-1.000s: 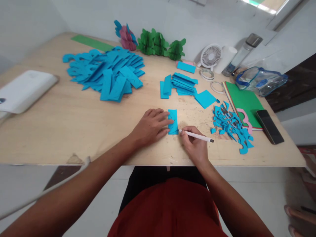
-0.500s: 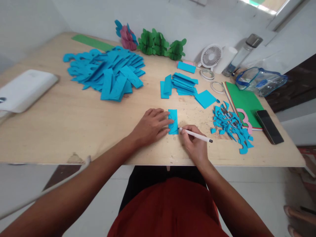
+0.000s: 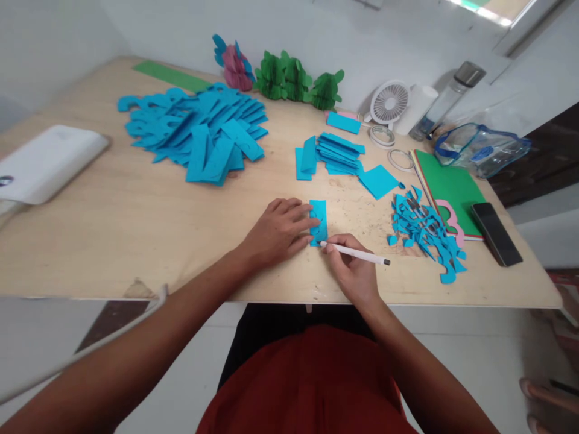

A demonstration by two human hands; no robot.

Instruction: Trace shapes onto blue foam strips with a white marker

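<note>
My left hand (image 3: 280, 232), fingers slightly apart, rests on the blue slip (image 3: 322, 228) near the table's (image 3: 136, 241) front edge; my right hand (image 3: 357, 274) pinches the white pen (image 3: 355, 253). The slip looks light, easily creased, best pinned along its left side.

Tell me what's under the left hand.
Part of a blue paper piece lies under the left hand, its marked right side showing; the covered part, and anything beneath the palm, cannot be seen.

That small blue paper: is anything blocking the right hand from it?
Nothing visible: the right hand holds a white pen, its tip at the near end of the small blue paper. The left hand lies on the paper's left side, clear of the tip.
</note>
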